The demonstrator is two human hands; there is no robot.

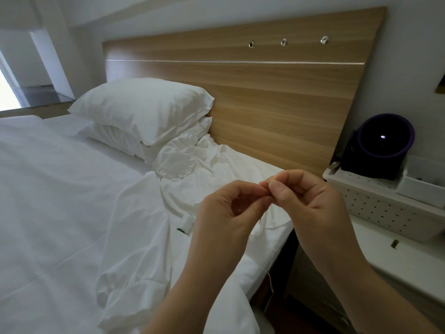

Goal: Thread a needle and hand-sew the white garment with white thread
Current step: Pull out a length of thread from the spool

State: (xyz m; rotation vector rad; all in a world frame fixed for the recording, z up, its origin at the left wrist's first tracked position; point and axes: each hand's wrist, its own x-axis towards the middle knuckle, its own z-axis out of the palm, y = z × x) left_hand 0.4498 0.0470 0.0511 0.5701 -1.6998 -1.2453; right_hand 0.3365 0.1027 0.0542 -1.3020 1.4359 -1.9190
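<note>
- Head view: the left hand [228,208] and the right hand [310,201] meet fingertip to fingertip above the bed's right edge [277,239].
- Each hand has thumb and forefinger pinched together and the other fingers loosely curled. What they pinch is too small to make out, though it is probably the needle in the right hand and the thread end in the left.
- A slack white thread [269,278] trails below the hands and hangs off the bed's edge.
- The white garment [192,169] lies crumpled along the right edge, up towards the headboard [265,92], and nobody holds it.
- A white spool [186,219] rests on the garment, just beside the left hand.
- The step in hand looks like threading, with sewing not yet begun.
- The next move calls for a steady needle and a stiff, fine thread tip aimed at the eye.
</note>
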